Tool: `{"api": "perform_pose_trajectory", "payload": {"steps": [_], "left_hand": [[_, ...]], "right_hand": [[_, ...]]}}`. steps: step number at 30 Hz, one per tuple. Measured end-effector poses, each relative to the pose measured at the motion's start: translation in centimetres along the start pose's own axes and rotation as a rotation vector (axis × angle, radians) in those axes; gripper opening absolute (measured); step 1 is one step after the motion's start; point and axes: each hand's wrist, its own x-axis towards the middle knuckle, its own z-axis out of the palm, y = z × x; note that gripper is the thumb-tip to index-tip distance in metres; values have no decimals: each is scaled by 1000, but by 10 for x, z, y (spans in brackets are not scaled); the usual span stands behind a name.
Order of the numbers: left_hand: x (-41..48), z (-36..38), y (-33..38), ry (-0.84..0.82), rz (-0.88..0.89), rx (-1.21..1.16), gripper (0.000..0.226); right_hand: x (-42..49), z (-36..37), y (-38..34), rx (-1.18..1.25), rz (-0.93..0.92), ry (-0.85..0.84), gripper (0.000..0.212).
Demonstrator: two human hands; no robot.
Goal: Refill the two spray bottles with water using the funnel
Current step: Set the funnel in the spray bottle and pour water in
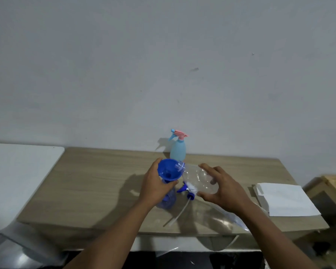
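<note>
step: first fill, pouring. left hand (pixel 155 183) is gripping the funnel (pixel 168 169) at its neck, seating it in the blue bottle (pixel 167 199) standing mid-desk (pixel 97 181). right hand (pixel 225 191) is wrapping a clear bottle (pixel 199 178), tipping its mouth onto the funnel rim (flow too faint to tell). blue bottle is looking translucent, its sprayer (pixel 186 188) lying just beside. next: likely steadying the tilt, then filling the pale bottle (pixel 178 150), capped at the back edge.

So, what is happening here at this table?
A person tips a clear plastic bottle with the right hand, its mouth at the blue funnel that sits in the dark blue spray bottle. The left hand grips that bottle near the neck. Its spray head lies on the table. The light blue spray bottle stands behind, its head on.
</note>
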Motion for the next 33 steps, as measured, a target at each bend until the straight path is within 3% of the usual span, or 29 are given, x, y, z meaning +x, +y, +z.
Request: {"api": "perform_pose_trajectory", "payload": {"steps": [12, 18, 23, 27, 33], "left_hand": [[1, -2, 9, -34, 65, 37, 64], [2, -3, 9, -41, 76, 57, 63], [5, 0, 4, -43, 86, 51, 49], [5, -2, 7, -29, 104, 54, 65], [3, -3, 10, -31, 78, 64, 56]], "right_hand": [[19, -28, -10, -400, -5, -92, 80], [29, -33, -16, -460, -34, -122, 79], [34, -34, -15, -515, -48, -129, 83], [36, -38, -16, -546, -65, -122, 83], [40, -37, -17, -590, -101, -120, 85]]}}
